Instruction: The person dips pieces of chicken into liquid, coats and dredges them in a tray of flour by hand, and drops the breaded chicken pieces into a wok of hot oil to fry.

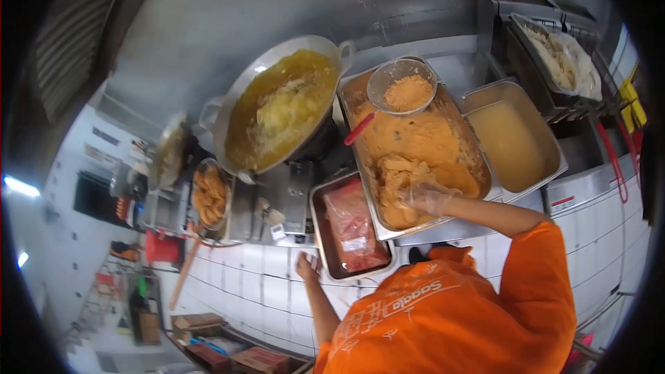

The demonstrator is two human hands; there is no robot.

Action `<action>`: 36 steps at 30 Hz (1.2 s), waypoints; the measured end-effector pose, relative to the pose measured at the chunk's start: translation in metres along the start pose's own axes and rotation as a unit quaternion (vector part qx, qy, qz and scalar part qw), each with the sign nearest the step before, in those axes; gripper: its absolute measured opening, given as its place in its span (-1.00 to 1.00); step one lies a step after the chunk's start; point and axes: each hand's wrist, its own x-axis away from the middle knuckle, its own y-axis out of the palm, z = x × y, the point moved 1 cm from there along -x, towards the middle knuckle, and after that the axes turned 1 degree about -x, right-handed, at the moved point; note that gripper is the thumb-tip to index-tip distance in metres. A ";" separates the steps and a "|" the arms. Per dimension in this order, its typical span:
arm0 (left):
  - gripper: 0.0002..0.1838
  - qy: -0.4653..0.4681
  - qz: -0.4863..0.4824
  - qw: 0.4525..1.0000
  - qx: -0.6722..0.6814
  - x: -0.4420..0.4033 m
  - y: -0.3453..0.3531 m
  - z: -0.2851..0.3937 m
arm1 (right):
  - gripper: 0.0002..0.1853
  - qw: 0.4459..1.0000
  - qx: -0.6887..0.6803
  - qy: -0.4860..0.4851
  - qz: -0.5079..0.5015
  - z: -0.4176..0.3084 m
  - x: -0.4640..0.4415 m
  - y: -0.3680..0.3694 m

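A clear plastic glove covers my right hand (428, 199), which touches a mound of coated pieces (402, 173) in a large metal tray of orange breading (443, 140). Its fingertips are partly hidden by the coating. Low beside the counter edge, my left hand (308, 265) has curled fingers with something small and pale at them, too small to name. Left of the breading, a smaller tray (318, 218) bears bagged red meat (350, 225). A round strainer (402, 86) with crumbs and a red handle rests over the breading tray.
A large wok (242, 86) of bubbling oil with pale food stands at the upper left. Fried pieces (209, 195) fill a bowl beside it. Right of the breading is a pan of cloudy liquid (509, 144); farther right, a raised tray holds pale food (557, 55).
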 end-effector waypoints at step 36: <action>-0.45 -0.383 -0.005 0.921 -0.074 0.206 -0.095 -0.233 | -0.80 0.948 -0.293 -0.055 0.113 -0.079 -0.138 -0.473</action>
